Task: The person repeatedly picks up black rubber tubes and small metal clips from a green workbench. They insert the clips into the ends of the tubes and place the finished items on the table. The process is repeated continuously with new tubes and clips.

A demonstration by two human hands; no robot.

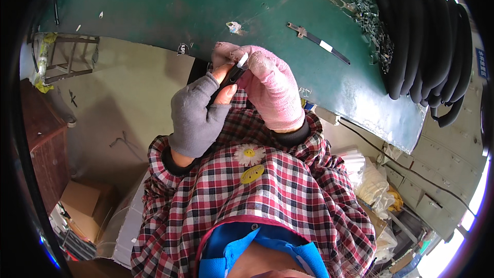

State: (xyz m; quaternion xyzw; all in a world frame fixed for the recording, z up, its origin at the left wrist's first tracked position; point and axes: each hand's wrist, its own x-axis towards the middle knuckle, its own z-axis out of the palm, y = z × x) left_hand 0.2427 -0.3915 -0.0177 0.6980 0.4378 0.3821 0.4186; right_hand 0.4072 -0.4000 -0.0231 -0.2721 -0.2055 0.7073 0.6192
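In front of my chest, at the near edge of the green table, my two hands meet. My left hand (pixel 198 113), in a grey glove with bare thumb and fingertip, is closed round a slim black piece (pixel 234 75) with a white part at its upper end. Curled against that same piece is my right hand (pixel 270 82), in a pink glove; its fingers hide part of it. What kind of thing it is I cannot make out. Beyond my right hand, a flat black strip (pixel 320 44) with a white band and a metal end lies on the table.
Thick black tubes (pixel 422 36) lie coiled at the table's right, beside a heap of small metal pieces (pixel 371 28). A small whitish scrap (pixel 233 27) sits on the green table (pixel 170 5). A cable (pixel 406 167) runs below its right edge. Cardboard boxes (pixel 85 203) stand lower left.
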